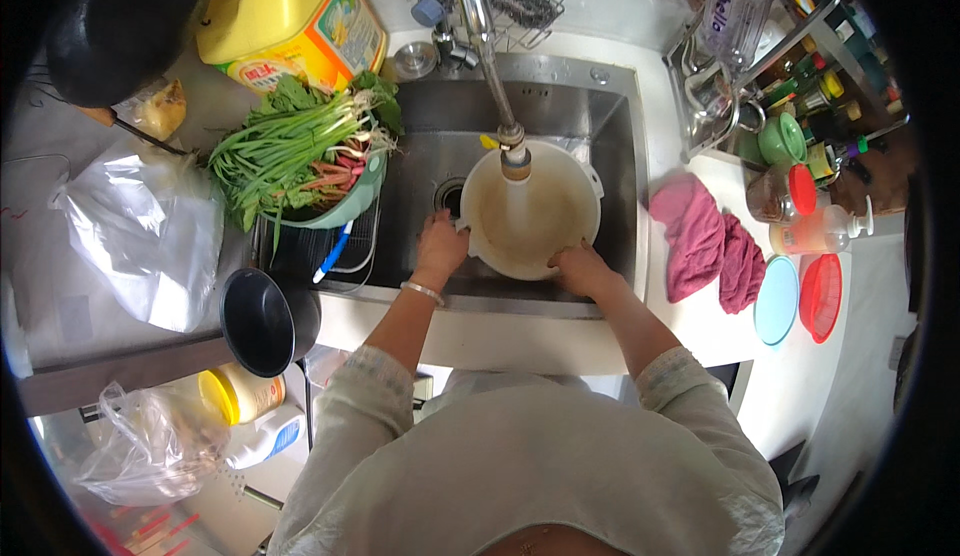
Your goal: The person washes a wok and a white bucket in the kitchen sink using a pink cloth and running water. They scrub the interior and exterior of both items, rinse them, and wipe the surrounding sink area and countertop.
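Observation:
A round whitish basin [489, 245] with cloudy tan liquid in it stands in the steel sink [416, 117], under the chrome faucet [491, 61], from which water runs. My left hand [442, 245] grips the basin's handle on its left edge, near the drain. My right hand [584, 268] holds the lower right rim, thumb at the inner edge. Left of my left hand, a green colander [341, 211] heaped with scallions [292, 143], leafy greens and reddish stems rests over a wire rack. A blue-and-white handled tool [334, 252] lies beneath it.
A black pot [257, 322] sits at the counter's left front edge, beside a plastic bag [150, 233]. A yellow oil jug [292, 23] stands behind the colander. Right of the sink are a pink cloth [690, 233], a soap pump bottle [817, 230] and a rack [705, 136] with jars.

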